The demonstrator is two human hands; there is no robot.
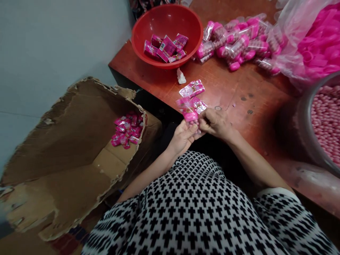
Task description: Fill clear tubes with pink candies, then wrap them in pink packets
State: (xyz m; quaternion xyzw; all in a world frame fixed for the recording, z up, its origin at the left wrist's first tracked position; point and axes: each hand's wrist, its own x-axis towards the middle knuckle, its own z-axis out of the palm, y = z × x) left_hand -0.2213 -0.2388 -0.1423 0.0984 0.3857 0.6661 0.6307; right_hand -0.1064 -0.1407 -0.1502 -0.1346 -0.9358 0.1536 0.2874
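Observation:
My left hand (183,137) is closed around a small clear bottle (191,117) with a bright pink cap and pink candy balls inside. A pink printed sleeve (183,103) shows at the bottle's far end; whether it is around the bottle or behind it I cannot tell. Curled right beside the bottle, the fingers of my right hand (215,122) are pressed together, and what they pinch is hidden. Just beyond the hands, another flat pink printed sleeve (192,88) lies on the brown table (228,88), and one more sleeve (199,105) lies partly behind the bottle.
A red bowl (167,16) holding pink sleeves stands at the table's far left corner. Filled bottles (239,42) are piled right of it. Pink caps (321,46) fill a plastic bag, near a tub (305,117) of candy balls. A cardboard box (66,141) at left contains wrapped bottles.

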